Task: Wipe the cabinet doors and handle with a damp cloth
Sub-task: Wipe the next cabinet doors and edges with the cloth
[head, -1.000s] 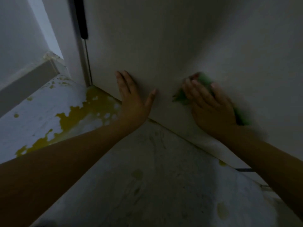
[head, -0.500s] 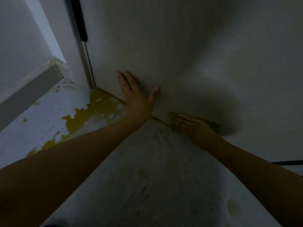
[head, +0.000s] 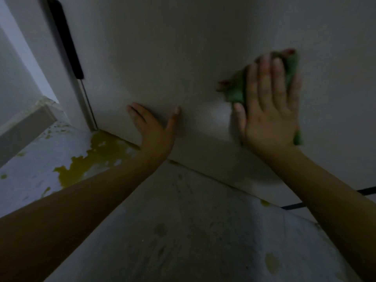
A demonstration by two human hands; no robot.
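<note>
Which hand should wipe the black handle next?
Right, probably: the right hand already presses the green cloth flat to the door. The left hand is nearer the handle but bare, bracing the door.

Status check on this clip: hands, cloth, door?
Left hand flat on cabinet door. Right hand pressing green cloth flat to door. Black handle clear, nothing in the way.

The floor [head: 183, 231] fills the lower frame, pale and scuffed with dark marks. At middle left, yellow patches [head: 97, 157] show where its coating has peeled, reaching the cabinet door's [head: 183, 58] bottom edge.
</note>
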